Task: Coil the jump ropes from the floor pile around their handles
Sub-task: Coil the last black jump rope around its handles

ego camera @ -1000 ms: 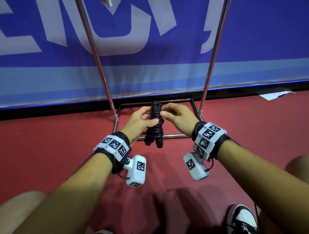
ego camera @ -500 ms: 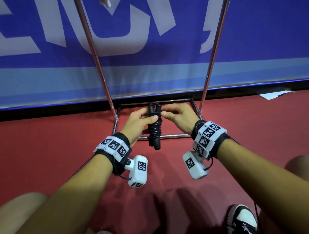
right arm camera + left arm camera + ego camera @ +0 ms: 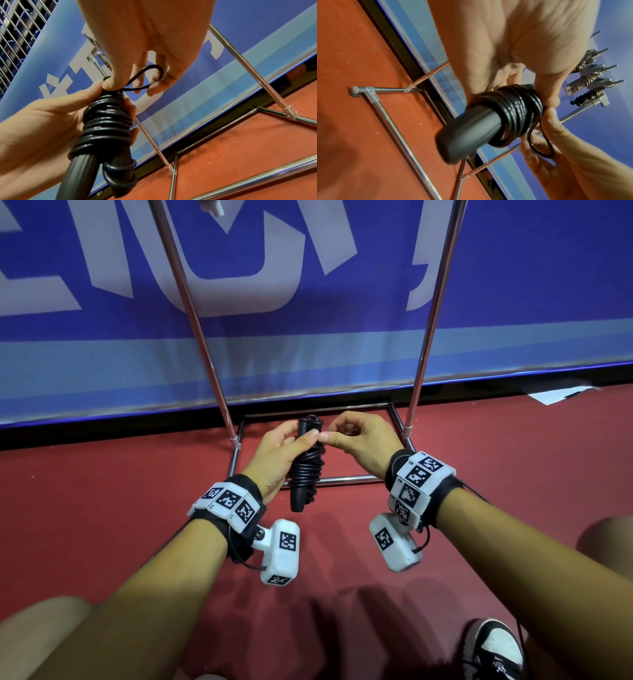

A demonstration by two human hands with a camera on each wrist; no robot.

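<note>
- Head view showed a big blue banner [image 3: 308, 302] standing behind everything, with red floor [image 3: 102, 508] under it.
- Next in size was a shiny metal rack [image 3: 424, 337], with two long poles going up and a square base on the floor. It stood just past the hands, likely so finished ropes could be hung close by.
- On the rack's top bar, the left wrist view showed other wound ropes [image 3: 589, 94] hanging in clips. They looked done already.
- A black and white shoe [image 3: 493, 652] sat low on the right, so the person seemed to be crouching near the floor.
- The left hand [image 3: 277, 453] was wrapped around the black jump rope [image 3: 306, 467], fingers curled behind and thumb pressed on front near the top. I think it squeezed there to stop the coils from slipping loose.
- That rope was up in the air between the hands, in front of the rack base, with both handles [image 3: 82, 173] side by side and the cord wound around them many times.
- The right hand [image 3: 359, 436] had its fingers bent, pinching a small loop [image 3: 147, 78] of cord at the top of the bundle. That loop looked like the last bit left to tuck.
- No floor pile showed in any view.
- My guess is this rope was nearly finished.
</note>
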